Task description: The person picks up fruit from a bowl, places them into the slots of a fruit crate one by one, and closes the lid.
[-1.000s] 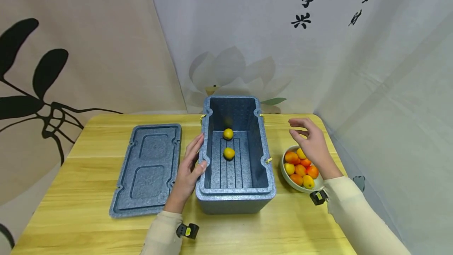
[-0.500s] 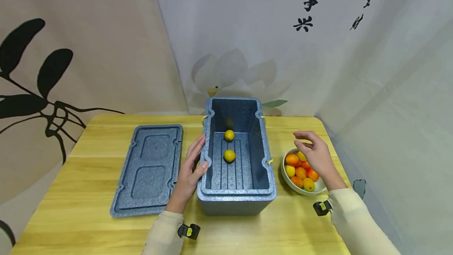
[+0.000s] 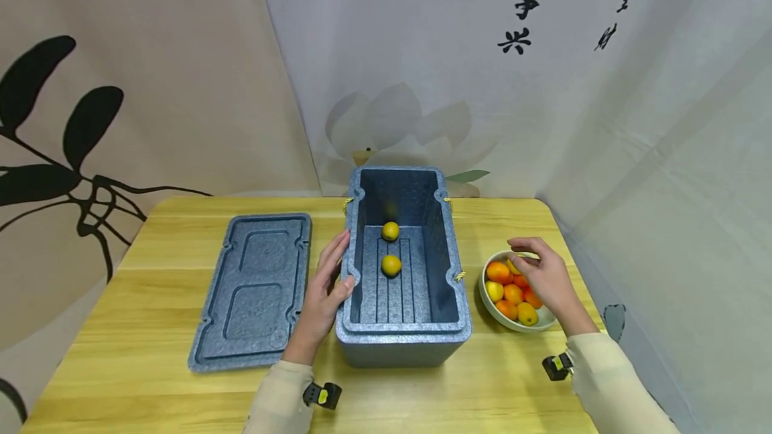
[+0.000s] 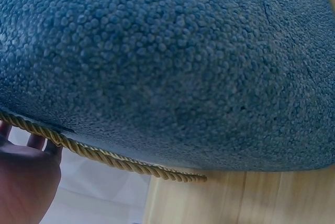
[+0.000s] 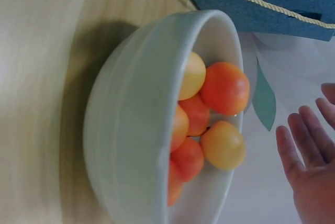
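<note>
A blue-grey speckled foam box (image 3: 403,331) stands lidless on the table, with two round yellow fruits (image 3: 391,265) apart on its ribbed floor. My left hand (image 3: 321,303) rests along its left side, thumb at the rim notch and fingers extended against the outer wall. In the left wrist view, those fingers lie beside a twisted yellow rope (image 4: 104,157). Over a pale bowl (image 5: 123,119) heaped with orange and yellow fruits (image 3: 512,293), my right hand (image 3: 547,280) hovers with nothing in it. Its fingers are spread and clear of the fruit in the right wrist view.
The box's matching lid (image 3: 259,293) lies flat on the wooden table (image 3: 151,286) to the left. A pale printed cloth (image 3: 422,52) hangs behind the table's far edge and runs along the right side. Small rope loops (image 3: 460,275) stick out at the box's rim.
My right hand has come down and slightly to the right, nearer the fruit bowl. My left hand stays on the box, and the camera view has shifted slightly.
</note>
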{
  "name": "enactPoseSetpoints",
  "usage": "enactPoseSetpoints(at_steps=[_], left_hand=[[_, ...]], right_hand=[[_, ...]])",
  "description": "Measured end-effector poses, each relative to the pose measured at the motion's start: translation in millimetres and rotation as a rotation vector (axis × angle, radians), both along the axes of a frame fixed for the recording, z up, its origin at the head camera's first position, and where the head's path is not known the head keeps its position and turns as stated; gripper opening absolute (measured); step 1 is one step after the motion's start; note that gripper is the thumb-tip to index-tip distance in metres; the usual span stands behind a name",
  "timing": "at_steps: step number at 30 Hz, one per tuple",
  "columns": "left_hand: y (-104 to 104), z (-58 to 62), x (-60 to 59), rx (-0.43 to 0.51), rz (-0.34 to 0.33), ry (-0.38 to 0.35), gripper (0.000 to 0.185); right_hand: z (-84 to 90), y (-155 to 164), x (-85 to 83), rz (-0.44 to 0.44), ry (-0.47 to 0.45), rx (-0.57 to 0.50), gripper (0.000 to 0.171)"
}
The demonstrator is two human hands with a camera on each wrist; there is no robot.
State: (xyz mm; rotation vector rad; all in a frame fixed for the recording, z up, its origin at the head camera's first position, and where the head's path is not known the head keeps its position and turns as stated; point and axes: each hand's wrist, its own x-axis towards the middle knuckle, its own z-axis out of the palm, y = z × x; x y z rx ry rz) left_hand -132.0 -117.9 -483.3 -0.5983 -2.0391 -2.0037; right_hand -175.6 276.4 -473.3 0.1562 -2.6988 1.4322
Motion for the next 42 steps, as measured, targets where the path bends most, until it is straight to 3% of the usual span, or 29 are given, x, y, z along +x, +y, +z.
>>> enactPoseSetpoints(at_steps=[18,32,42], left_hand=[[0.5,1.6,0.9,-0.009,0.009,-0.011,0.063],[0.2,-0.6,0.6,-0.003,0.004,-0.005,0.064],[-0.2,-1.7,0.0,0.0,-0.003,-0.007,0.063]], right_hand=[[-23.2,10.6,6.3,-0.016,-0.101,0.014,0.036],[-37.0,7.9,4.7,0.018,-0.047,0.027,0.032],[-45.3,1.0,-1.0,0.092,0.054,0.239,0.031]])
